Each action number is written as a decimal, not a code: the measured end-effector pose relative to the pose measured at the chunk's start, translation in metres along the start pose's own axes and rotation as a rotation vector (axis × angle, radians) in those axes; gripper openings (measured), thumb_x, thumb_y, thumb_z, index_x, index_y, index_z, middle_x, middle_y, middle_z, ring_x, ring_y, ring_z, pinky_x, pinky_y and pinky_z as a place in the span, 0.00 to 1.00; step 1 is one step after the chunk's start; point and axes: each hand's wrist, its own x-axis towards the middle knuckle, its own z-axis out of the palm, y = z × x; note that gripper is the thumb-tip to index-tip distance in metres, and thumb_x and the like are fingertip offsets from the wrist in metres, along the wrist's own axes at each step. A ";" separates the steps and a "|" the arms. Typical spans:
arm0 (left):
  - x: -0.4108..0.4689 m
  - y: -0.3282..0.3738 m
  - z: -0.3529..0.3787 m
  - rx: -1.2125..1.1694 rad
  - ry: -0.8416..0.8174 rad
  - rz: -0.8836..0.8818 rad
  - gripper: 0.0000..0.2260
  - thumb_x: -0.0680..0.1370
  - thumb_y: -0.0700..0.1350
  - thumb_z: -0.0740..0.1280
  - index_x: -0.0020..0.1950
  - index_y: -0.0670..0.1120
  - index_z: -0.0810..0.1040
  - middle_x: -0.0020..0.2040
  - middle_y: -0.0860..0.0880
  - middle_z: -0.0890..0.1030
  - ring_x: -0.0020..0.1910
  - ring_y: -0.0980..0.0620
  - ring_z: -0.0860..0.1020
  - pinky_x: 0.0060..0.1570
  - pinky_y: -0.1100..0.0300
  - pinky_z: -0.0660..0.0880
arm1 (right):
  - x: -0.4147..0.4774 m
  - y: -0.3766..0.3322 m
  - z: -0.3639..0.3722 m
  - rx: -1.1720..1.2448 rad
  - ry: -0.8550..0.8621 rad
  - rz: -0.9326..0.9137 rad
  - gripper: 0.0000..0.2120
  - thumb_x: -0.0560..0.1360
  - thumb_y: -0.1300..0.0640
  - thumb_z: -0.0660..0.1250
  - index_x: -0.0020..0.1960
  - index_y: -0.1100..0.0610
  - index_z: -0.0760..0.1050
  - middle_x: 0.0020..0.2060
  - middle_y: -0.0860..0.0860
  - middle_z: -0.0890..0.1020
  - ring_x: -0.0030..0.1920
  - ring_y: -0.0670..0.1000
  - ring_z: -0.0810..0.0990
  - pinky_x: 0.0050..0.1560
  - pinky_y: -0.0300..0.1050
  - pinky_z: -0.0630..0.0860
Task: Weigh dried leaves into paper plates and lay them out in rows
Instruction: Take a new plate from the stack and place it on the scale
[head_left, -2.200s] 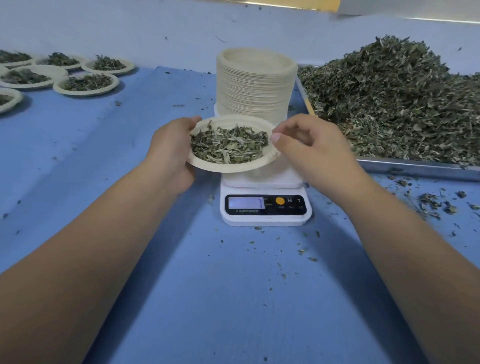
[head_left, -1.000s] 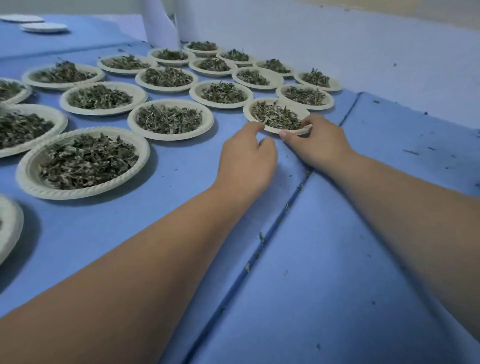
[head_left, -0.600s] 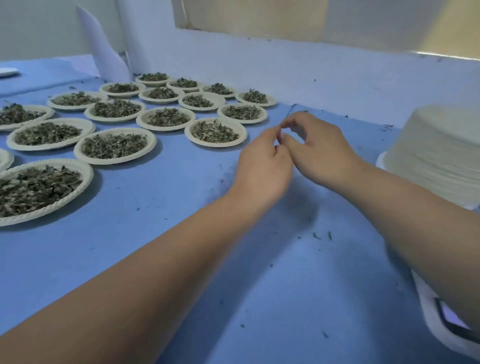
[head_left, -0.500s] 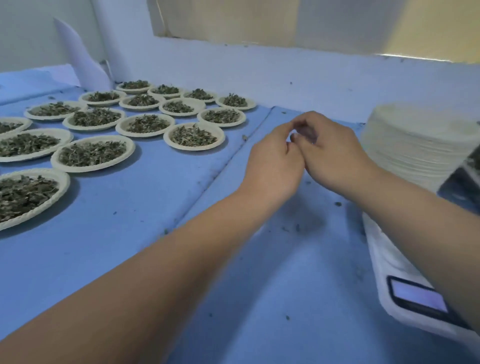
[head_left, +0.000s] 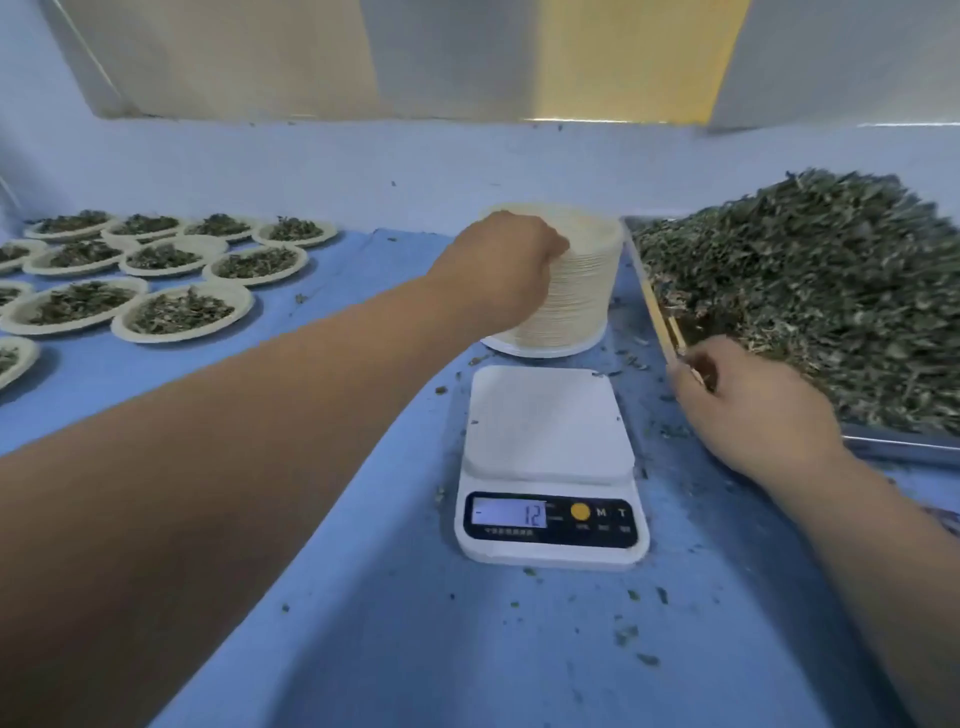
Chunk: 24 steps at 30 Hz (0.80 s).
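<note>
Now, left hand (head_left: 498, 260) stretched forward, fingers (head_left: 551, 249) gripping plate stack (head_left: 579, 296), right hand (head_left: 748, 408) curled beside tray (head_left: 904, 446), grasp unclear

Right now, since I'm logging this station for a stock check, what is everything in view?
white digital kitchen scale: one, white with black panel, table centre, display shows 12
stack of beige paper plates: one, beige, behind the scale
paper plates filled with dried leaves: about twelve, beige, in rows at left, some cut off by the frame
heap of dried green leaves: one, dark green, on the tray
metal tray: one, silver, right
thin wooden sticks: two, pale yellow, at the tray's left edge
blue table cover: one, blue, strewn with leaf bits
left hand: grips the stack's top
right hand: appears to pinch the sticks' near end
</note>
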 end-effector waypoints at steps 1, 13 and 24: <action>0.005 0.002 0.000 0.089 -0.001 0.005 0.18 0.80 0.38 0.57 0.63 0.50 0.82 0.59 0.44 0.82 0.60 0.38 0.76 0.51 0.54 0.73 | 0.000 0.000 0.001 -0.018 -0.023 0.013 0.18 0.80 0.35 0.55 0.58 0.46 0.71 0.35 0.48 0.76 0.33 0.53 0.72 0.35 0.48 0.70; 0.021 0.007 -0.011 0.420 -0.066 0.206 0.09 0.79 0.35 0.58 0.39 0.43 0.70 0.34 0.46 0.68 0.40 0.40 0.74 0.35 0.54 0.65 | -0.004 0.000 0.008 -0.146 0.040 -0.114 0.18 0.81 0.37 0.53 0.56 0.51 0.68 0.30 0.48 0.77 0.28 0.52 0.74 0.32 0.44 0.75; 0.020 0.018 -0.015 0.604 -0.083 0.275 0.23 0.75 0.32 0.61 0.69 0.43 0.66 0.35 0.47 0.66 0.30 0.48 0.63 0.27 0.56 0.55 | -0.005 0.003 0.011 -0.163 0.087 -0.153 0.20 0.81 0.37 0.52 0.59 0.51 0.69 0.31 0.47 0.77 0.28 0.50 0.73 0.29 0.42 0.68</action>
